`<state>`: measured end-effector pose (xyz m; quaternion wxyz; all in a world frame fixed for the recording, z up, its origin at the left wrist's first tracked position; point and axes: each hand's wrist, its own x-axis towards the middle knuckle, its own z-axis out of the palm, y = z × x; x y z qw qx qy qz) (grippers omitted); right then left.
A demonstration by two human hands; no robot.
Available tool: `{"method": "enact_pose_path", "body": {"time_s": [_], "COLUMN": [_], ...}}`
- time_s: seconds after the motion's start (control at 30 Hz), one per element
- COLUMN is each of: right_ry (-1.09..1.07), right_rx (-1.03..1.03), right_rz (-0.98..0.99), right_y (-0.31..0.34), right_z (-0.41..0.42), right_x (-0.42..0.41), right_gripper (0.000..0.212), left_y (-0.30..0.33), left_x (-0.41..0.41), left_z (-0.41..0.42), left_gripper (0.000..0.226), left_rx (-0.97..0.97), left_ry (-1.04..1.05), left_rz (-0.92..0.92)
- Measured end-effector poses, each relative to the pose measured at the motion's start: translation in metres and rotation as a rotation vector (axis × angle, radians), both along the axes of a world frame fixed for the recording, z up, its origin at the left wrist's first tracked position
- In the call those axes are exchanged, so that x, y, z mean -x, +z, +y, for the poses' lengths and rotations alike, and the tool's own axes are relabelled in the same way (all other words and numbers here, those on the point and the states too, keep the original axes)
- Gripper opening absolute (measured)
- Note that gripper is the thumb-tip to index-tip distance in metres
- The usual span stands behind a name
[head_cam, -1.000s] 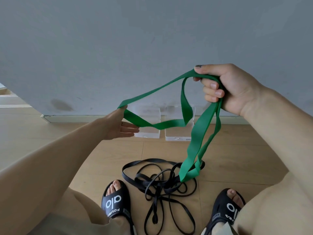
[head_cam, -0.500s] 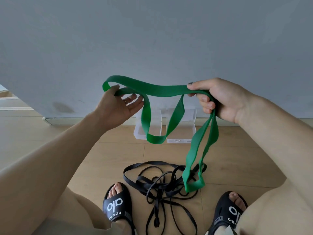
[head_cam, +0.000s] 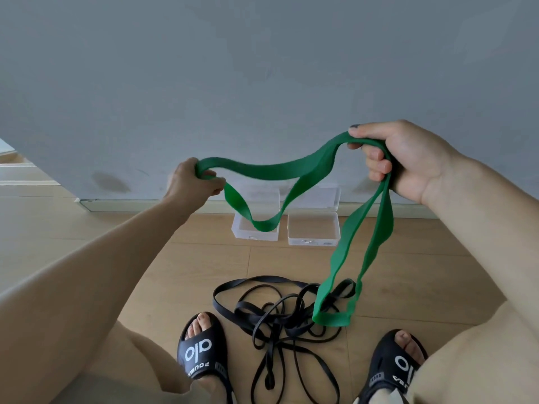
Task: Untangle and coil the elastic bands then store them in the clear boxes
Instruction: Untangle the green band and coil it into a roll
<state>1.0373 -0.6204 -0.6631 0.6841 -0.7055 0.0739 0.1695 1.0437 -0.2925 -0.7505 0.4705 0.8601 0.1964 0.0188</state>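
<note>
A wide green elastic band [head_cam: 280, 170] stretches in the air between my two hands. My left hand [head_cam: 189, 182] grips one end of it with curled fingers. My right hand [head_cam: 399, 158] holds the other part, thumb on top and fingers curled under. One loop sags in front of the left clear box [head_cam: 237, 228]; a longer loop hangs from my right hand down to the floor. Its low end lies on a tangle of thin black elastic bands [head_cam: 280, 316] between my feet. The right clear box [head_cam: 313, 228] stands open beside the left one, by the wall.
Both boxes sit on the wooden floor against a grey wall [head_cam: 262, 68], their lids leaning back on it. My feet in black slides [head_cam: 201, 354] [head_cam: 399, 363] flank the black tangle. A step edge shows at the far left.
My left hand has closed its fingers round the green band and dropped lower. My right hand moved a little right and up, so the band spans wider between the hands.
</note>
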Motion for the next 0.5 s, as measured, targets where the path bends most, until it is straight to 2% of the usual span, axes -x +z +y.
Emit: {"method": "enact_pose_path", "body": {"time_s": [0.17,0.33,0.5], "right_ry": [0.001,0.010,0.010], "right_rx": [0.039,0.042,0.055], "right_rz": [-0.006,-0.006,-0.013], "right_y": [-0.003,-0.003,-0.004], "right_z": [-0.002,0.003,0.001], "right_x": [-0.001,0.000,-0.001], "right_gripper": [0.021,0.021,0.020], "left_y": [0.006,0.005,0.003], "left_x": [-0.001,0.000,-0.001], "left_z": [0.006,0.010,0.018], "left_gripper": [0.028,0.020,0.018], "left_rx": [-0.296,-0.418,-0.687], "left_ry": [0.003,-0.064,-0.149], "left_rz": [0.017,0.073,0.096]}}
